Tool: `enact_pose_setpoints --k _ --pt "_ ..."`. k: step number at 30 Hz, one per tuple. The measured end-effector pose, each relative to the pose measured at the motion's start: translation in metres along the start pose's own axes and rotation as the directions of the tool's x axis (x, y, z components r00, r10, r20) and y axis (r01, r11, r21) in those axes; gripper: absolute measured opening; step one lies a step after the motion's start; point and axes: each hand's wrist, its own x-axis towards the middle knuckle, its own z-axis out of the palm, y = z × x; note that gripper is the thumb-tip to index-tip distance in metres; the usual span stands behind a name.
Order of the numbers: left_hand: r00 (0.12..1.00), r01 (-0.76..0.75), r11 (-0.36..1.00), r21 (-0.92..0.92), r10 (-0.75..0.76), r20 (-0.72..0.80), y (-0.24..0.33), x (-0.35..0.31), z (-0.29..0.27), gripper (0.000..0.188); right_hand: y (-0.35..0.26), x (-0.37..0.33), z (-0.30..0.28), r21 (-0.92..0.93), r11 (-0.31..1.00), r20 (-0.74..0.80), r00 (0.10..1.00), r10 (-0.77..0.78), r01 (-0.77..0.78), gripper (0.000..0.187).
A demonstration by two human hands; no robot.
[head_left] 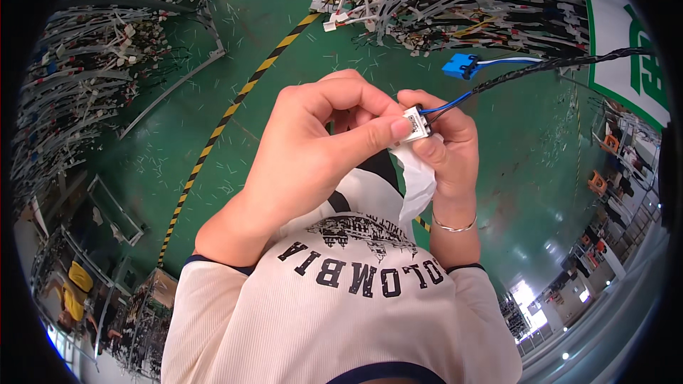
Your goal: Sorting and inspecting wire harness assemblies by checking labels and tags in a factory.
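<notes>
My left hand pinches a small white label with a printed square code between thumb and forefinger. The label lies against a small dark connector at the end of blue and black wires. From the other side my right hand grips that connector with thumb and fingers. A crumpled white paper strip hangs down from between my hands, partly hidden by the fingers. The wires run into a dark sleeved cable. A blue connector on white and dark wires branches off it, loose beyond my right hand.
Dense bundles of cables hang at the upper right and far left. A white board with a green border stands at the right. Yellow-black tape crosses the green floor, strewn with small scraps. A person in yellow is at lower left.
</notes>
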Motion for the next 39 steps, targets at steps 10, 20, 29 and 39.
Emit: enact_pose_setpoints --k 10,20,29,39 --pt "0.999 0.037 0.998 0.045 -0.036 -0.035 0.006 -0.003 -0.001 0.008 0.002 0.003 -0.002 -0.166 0.985 0.002 0.999 -0.054 0.053 0.046" --pt "0.999 -0.015 0.985 0.17 0.023 -0.04 0.009 -0.003 -0.002 0.01 -0.001 0.008 0.0 -0.223 0.966 0.059 0.991 -0.121 0.131 0.045" --pt "0.998 -0.024 0.976 0.216 0.036 -0.053 0.009 0.0 -0.002 0.009 0.001 0.01 -0.002 -0.255 0.953 0.064 0.986 -0.152 0.164 0.044" --pt "0.998 0.06 0.973 0.221 -0.053 -0.04 0.012 0.004 -0.005 0.009 -0.002 0.012 -0.003 -0.435 0.864 0.102 0.967 -0.233 0.254 0.044"
